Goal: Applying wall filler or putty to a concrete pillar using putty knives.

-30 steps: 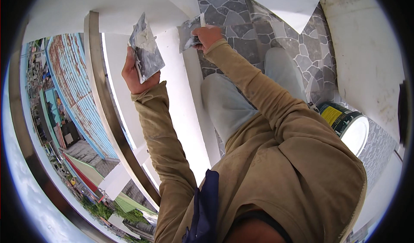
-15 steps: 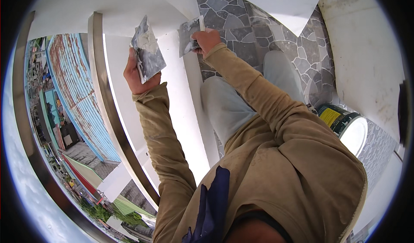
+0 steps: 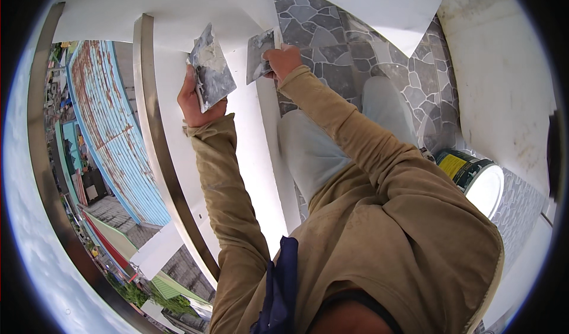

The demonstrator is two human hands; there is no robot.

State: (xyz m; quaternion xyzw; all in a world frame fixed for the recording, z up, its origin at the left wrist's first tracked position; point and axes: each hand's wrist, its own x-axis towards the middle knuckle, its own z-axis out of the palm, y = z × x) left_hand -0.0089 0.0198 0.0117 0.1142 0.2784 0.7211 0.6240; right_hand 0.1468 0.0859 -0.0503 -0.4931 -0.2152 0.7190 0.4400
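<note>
Up at the far middle of the view, the left hand (image 3: 198,100) is closed around the near edge of a square plastering hawk (image 3: 211,67), a grey board smeared with pale filler, which stands tilted with its face turned toward the right. Just to its right, the right hand (image 3: 283,61) has its fingers curled tight on a flat putty knife (image 3: 259,54), whose grey, filler-caked blade points left and lies against the white wall face (image 3: 252,150) of a low ledge. The 2 tools sit near each other with a narrow gap of white between them. Both tan sleeves (image 3: 349,138) run from the near edge up to the hands. Left of the white ledge, a brushed metal railing (image 3: 155,138) curves from far to near, and beyond it, far below, lie rooftops, among them a blue corrugated roof (image 3: 112,132). Right of the ledge, the floor is grey stone-pattern tile (image 3: 349,55), where the person's pale trouser knee (image 3: 320,150) rests. A white sheet (image 3: 379,5) lies on the tiles at the far right, and an open paint can (image 3: 474,177) with white contents stands at the right, well apart from the hands.
</note>
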